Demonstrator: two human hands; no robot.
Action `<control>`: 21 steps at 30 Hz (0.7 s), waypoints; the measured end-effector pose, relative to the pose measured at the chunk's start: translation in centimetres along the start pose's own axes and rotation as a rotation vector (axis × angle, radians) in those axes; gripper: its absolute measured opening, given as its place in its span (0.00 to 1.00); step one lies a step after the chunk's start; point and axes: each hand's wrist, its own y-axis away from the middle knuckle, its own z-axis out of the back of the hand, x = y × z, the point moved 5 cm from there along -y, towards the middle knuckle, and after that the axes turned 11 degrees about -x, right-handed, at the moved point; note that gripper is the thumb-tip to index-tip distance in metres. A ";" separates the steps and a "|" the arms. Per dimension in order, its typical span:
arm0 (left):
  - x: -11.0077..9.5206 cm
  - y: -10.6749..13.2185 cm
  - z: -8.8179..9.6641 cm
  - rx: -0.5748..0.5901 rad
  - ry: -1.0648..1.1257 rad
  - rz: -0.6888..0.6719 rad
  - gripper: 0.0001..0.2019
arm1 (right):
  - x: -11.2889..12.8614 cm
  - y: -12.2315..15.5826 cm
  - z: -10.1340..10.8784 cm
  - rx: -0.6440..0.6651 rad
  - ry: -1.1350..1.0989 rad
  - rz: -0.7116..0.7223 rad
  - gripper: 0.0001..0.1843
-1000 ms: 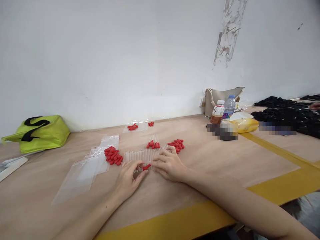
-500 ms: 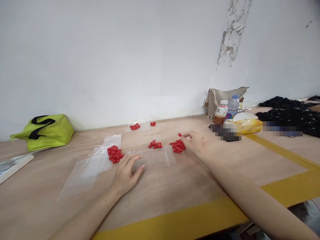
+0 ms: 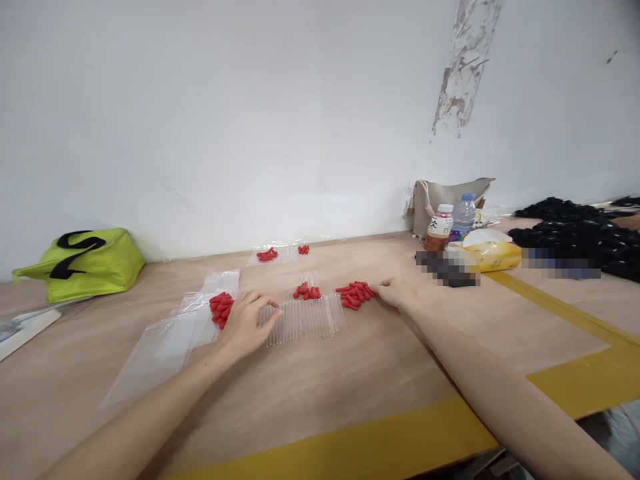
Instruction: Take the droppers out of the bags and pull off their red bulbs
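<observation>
My left hand (image 3: 249, 323) curves over the left end of a row of thin clear glass tubes (image 3: 310, 320), thumb and forefinger slightly apart. Behind its knuckles lies a pile of red rubber bulbs (image 3: 220, 308), partly hidden by the hand. My right hand (image 3: 396, 293) is beside a second pile of red rubber bulbs (image 3: 354, 295), its fingertips pinched at the rightmost bulb. Between the piles, just beyond the tube row, rest several droppers (image 3: 307, 291), red bulbs fitted on glass tubes, bulbs toward me.
Clear zip bags (image 3: 150, 357) overlap at the left. Farther back lies a clear bag (image 3: 280, 255) with red-bulbed droppers. A lime-green bag (image 3: 90, 263) stands by the wall. At right are a brown drink bottle (image 3: 439, 230), a water bottle (image 3: 465, 217) and a yellow tissue pack (image 3: 493, 252).
My right hand has moved down and right from above the right pile, where it held up a red bulb. My left thumb and forefinger have come closer together. The view has shifted slightly.
</observation>
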 end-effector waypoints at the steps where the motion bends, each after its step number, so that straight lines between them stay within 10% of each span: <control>1: -0.2 -1.1 -0.6 0.041 -0.010 -0.009 0.08 | -0.1 -0.1 0.0 0.010 0.004 -0.009 0.13; 10: -0.1 -7.8 -6.7 0.318 -0.173 0.109 0.15 | -0.6 0.0 -0.2 0.038 0.013 -0.021 0.17; 21: 0.2 -7.2 -7.3 0.195 -0.169 0.212 0.14 | -0.2 0.0 0.1 -0.013 0.029 0.005 0.19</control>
